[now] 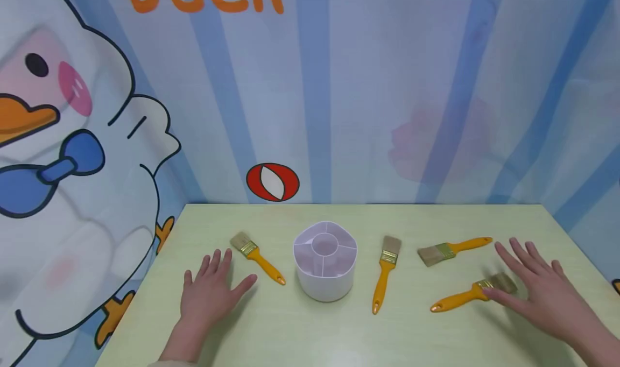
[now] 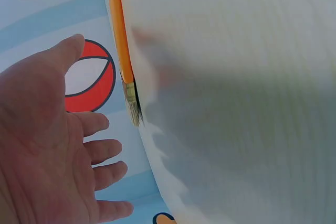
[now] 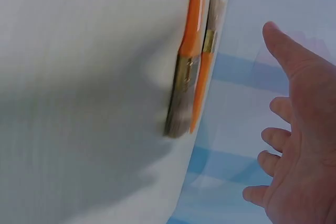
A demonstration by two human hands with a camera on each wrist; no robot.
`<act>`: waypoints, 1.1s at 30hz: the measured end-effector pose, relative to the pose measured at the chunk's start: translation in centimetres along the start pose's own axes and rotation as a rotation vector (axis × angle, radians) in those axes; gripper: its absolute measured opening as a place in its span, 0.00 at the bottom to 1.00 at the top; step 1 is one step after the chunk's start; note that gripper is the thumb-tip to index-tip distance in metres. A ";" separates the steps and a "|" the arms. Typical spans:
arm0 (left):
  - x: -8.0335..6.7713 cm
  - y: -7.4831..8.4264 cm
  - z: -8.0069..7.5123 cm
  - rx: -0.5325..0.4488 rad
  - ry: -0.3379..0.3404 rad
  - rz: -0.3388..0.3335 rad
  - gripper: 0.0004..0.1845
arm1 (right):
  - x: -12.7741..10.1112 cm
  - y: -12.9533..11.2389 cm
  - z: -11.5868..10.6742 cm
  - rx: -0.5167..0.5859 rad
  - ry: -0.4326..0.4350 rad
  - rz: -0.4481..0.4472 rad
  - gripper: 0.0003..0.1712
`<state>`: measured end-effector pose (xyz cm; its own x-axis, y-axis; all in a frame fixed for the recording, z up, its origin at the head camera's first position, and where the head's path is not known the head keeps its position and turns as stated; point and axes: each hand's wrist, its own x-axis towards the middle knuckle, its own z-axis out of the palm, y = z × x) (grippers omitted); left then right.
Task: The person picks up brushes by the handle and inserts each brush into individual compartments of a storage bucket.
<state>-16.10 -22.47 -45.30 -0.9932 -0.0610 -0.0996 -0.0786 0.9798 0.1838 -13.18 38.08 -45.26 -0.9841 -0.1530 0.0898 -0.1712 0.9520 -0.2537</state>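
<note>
Yellow-handled brush lies under your right hand, grip spread wide; your left hand, fingers flat, rests on the tabletop beside another brush.

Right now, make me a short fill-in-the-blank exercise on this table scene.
1. The number of paintbrushes lying on the table is ____.
2. The white holder stands between the two hands and holds ____ brushes.
3. The left hand lies flat beside the ____-handled brush.
4. The right hand holds ____.

Missing words: four; no; orange; nothing
</note>
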 end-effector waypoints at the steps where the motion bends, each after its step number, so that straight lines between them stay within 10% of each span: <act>1: 0.1 0.3 0.0 -0.002 -0.001 -0.003 0.54 | 0.3 -0.4 -0.1 0.016 -0.010 -0.009 0.63; 33: 2.0 4.9 1.7 -0.066 0.024 -0.004 0.48 | 7.9 -14.3 2.2 0.311 -0.104 -0.279 0.56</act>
<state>-18.37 -17.44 -46.22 -0.9946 -0.0698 -0.0768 -0.0868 0.9651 0.2472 -18.59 22.65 -43.00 -0.8948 -0.4345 0.1028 -0.4220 0.7477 -0.5127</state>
